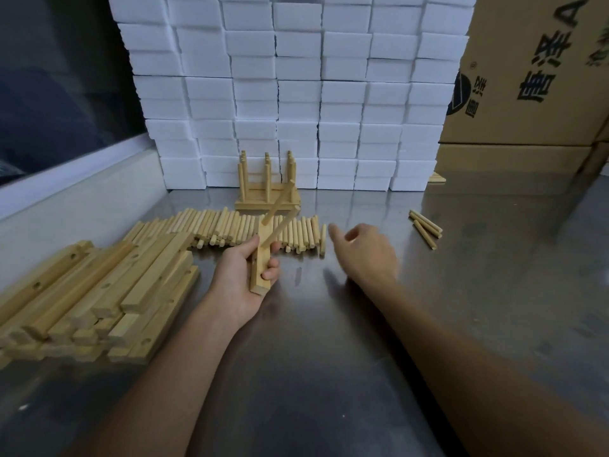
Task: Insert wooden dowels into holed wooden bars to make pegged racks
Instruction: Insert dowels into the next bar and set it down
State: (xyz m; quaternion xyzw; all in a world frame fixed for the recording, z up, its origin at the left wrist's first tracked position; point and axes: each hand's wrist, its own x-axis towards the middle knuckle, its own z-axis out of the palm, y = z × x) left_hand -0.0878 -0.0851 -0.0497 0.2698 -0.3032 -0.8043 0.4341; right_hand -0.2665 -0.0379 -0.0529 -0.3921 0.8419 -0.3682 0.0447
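Note:
My left hand (242,275) grips a holed wooden bar (262,258) above the metal table, its long axis pointing away from me. Two dowels (280,212) stand in the bar and slant up to the right. My right hand (364,249) hovers just right of the bar with fingers loosely curled and holds nothing. A long row of loose dowels (227,229) lies on the table behind my hands. Finished pegged racks (267,189) are stacked further back, pegs upright.
A pile of holed wooden bars (95,291) lies at the left. Three loose dowels (425,225) lie at the right. White foam blocks (296,94) form a wall at the back, with cardboard boxes (534,77) at the right. The steel table (329,341) spreads under my arms.

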